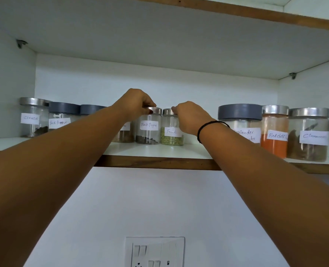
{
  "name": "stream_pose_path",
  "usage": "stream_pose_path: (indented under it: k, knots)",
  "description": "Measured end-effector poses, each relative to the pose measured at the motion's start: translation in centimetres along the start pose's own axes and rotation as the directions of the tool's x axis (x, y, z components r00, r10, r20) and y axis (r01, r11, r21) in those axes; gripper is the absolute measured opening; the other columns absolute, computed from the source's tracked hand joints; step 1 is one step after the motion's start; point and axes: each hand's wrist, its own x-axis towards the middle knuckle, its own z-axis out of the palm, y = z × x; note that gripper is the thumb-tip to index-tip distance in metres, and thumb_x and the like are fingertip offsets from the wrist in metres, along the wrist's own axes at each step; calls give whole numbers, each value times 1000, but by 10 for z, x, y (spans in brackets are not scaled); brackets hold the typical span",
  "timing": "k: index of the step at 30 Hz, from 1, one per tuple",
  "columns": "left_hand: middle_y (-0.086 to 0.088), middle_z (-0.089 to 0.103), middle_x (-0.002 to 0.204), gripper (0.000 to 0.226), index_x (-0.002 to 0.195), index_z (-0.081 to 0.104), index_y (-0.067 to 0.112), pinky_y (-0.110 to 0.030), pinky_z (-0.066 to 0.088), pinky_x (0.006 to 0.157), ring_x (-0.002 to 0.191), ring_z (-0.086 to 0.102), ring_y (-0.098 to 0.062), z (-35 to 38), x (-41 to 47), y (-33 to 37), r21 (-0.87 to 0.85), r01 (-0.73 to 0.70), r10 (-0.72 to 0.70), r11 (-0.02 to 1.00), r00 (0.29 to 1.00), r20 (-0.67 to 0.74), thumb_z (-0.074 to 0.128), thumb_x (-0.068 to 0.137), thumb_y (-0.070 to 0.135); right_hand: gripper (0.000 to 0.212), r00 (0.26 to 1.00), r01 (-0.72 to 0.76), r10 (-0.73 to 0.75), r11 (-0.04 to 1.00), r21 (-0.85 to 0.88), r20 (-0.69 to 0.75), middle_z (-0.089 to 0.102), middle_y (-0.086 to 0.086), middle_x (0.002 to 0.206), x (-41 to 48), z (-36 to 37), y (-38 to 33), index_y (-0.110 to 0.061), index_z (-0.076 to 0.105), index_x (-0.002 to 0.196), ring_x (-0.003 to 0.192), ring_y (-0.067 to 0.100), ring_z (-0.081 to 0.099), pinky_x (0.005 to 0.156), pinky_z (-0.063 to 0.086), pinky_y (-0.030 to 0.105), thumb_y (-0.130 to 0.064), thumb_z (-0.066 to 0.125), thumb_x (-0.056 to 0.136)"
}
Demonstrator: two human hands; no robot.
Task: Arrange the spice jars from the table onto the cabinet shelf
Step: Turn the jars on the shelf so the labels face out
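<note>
Fingers (pixel 149 105) of the left hand (pixel 136 105) are pinching the steel-lidded Black Pepper jar (pixel 148 130) by its lid, and the right hand (pixel 190 118) is gripping the Fennel jar (pixel 171 136) lid. Both are standing side by side mid-shelf (pixel 159 151) - lid-only holds are risking a tip or knock into neighbours.

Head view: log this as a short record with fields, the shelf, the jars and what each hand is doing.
shelf: white, wood front edge, jars in a row
left hand: fingers pinch lid of silver-lid pepper jar
right hand: fingers curled on lid of fennel jar
held jars: upright on shelf, side by side
to their left: cloves jar, grey-lid pepper jar
to their right: coriander jar, chilli jar, cinnamon jar
below shelf: switch plate on wall
</note>
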Motion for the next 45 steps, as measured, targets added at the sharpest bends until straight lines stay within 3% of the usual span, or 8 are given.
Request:
stream_pose_path:
  k: [6,12,18,24,26,29,34,45]
  knots:
    - [-9,69,125,33,125,68,8,-21,42,93,114,63,-22,5,2,-6,75,-23,22,997,1000,18,67,93,6,39,1000,13,-13,1000,16,12,62,16,111,-2,3,0,-4,57,120,94,28,56,69,37,30,8,47,84]
    - [-6,65,134,35,132,64,15,-35,44,104,123,58,-24,4,1,-7,183,-37,29,982,998,50,56,99,8,38,999,29,-29,999,-17,15,58,16,117,-7,6,-3,-2,50,125,106,31,56,70,37,31,5,49,88]
    - [-8,60,139,39,137,59,14,-36,40,108,129,53,-26,6,-2,-7,233,-48,36,971,998,54,52,100,5,44,999,28,-28,1000,-9,37,53,15,122,-12,9,-5,-2,45,128,112,34,51,79,46,40,6,50,85]
    - [-9,64,130,47,131,63,16,-44,47,99,120,56,-29,8,-3,-12,319,-72,46,945,995,86,44,95,-7,50,1000,7,-6,996,-87,20,49,10,138,-16,5,-6,-6,43,135,119,33,48,79,47,42,3,50,86]
    - [-9,56,141,53,139,56,17,-44,42,106,130,50,-30,10,-3,-14,349,-93,65,933,994,91,43,95,-9,48,1000,6,-4,996,-92,23,50,10,135,-17,4,-7,-5,43,134,120,32,47,79,47,42,2,49,86]
    - [-10,29,162,60,156,27,14,-44,19,122,152,21,-27,12,-5,-9,363,-144,135,921,990,51,38,100,-6,48,1000,8,-6,997,-79,18,49,9,137,-18,3,-8,-5,42,133,122,31,46,74,43,38,-3,53,86]
    - [-10,22,164,64,157,21,10,-45,15,125,154,12,-27,10,-4,-4,386,-167,199,907,979,-44,38,98,-8,62,999,-26,24,998,-60,-30,51,10,131,-18,0,-10,-5,34,142,121,29,47,74,44,37,-10,58,84]
    - [-12,37,158,56,153,33,9,-50,26,120,149,28,-30,6,-8,7,435,-213,299,875,944,-140,45,99,-1,30,940,82,-108,992,-93,-325,60,8,122,-32,-18,-28,-9,54,122,112,23,53,68,39,30,-21,41,97]
